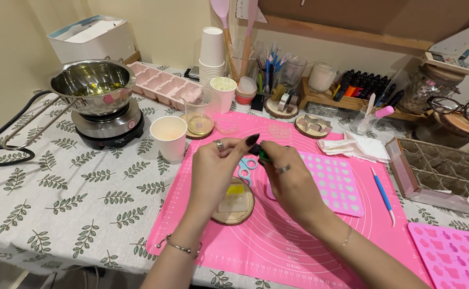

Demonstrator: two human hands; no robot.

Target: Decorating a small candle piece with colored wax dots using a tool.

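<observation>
Pink and rubbery, the flat mat [298, 235] is lying under everything. Near its middle, a round wooden coaster [235, 205] is holding a clear cup with yellow inside. Just past that, the left hand [216, 163] and right hand [290, 179] are both pinching a tiny green thing [264, 156], mostly hidden by fingers. Beyond the mat's far corner, a shiny metal bowl [92, 85] is sitting on a black burner.

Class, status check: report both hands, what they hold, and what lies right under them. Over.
Left hand and right hand: fingers pinch one small dark-and-green item, too small to identify. Held above pink mat. Wooden coaster and blue rings beneath.
</observation>
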